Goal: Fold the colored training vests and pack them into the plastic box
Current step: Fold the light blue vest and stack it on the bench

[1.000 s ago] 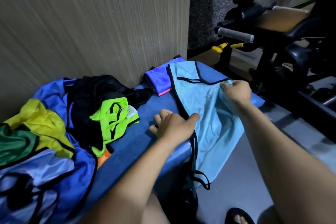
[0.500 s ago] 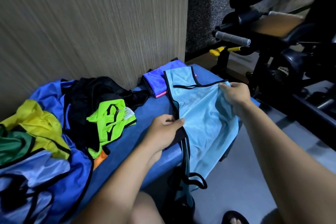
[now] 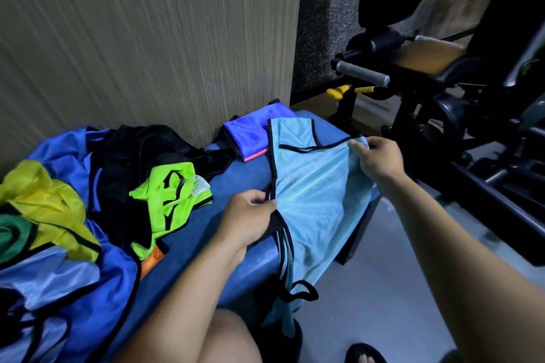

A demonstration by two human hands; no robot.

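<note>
Left hand pinching black-trimmed edge of light blue vest; right hand gripping opposite edge, over blue bench.

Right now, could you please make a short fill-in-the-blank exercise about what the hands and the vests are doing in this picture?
1. Both hands hold the ____ vest.
2. The left hand pinches the vest's ____ trim.
3. The right hand grips the vest's edge nearer the ____ machine.
4. The folded purple vest lies on the ____ bench.

Missing words: light blue; black; exercise; blue
</note>
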